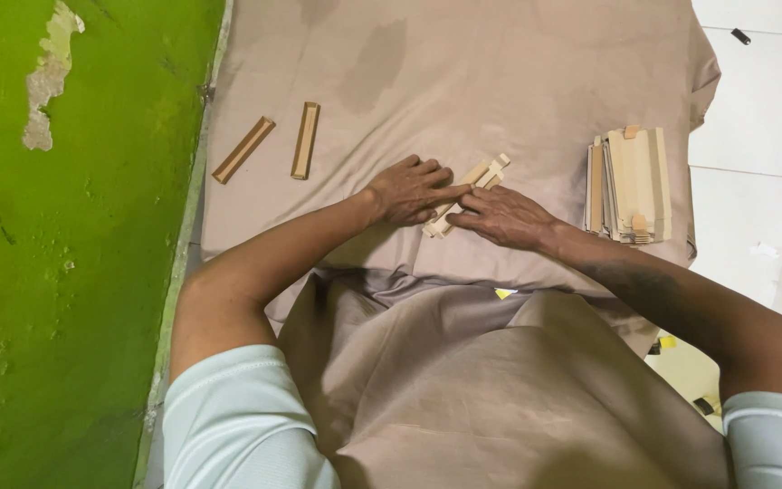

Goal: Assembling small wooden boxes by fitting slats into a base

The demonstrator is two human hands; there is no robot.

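A flat card piece (pixel 468 195) is pressed onto the cloth (pixel 518 81) by the left hand (pixel 406 192), fingers spread. It is pinned too by the right hand (pixel 502 217), fingers flat.

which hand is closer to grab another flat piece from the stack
Right. The right hand lies nearer the stack of flat cardboard pieces; the left hand sits further off, across the folded piece.

A matt, soft beige cloth (pixel 500 81) covers the centre of the frame. The folded strip (pixel 468 193) under the hands (pixel 409 192) and the stack (pixel 631 184) at right look like matt tan cardboard. The green wall (pixel 74 272) at left shows rough, peeling paint; the white floor tiles (pixel 753 100) at upper right are glossy.
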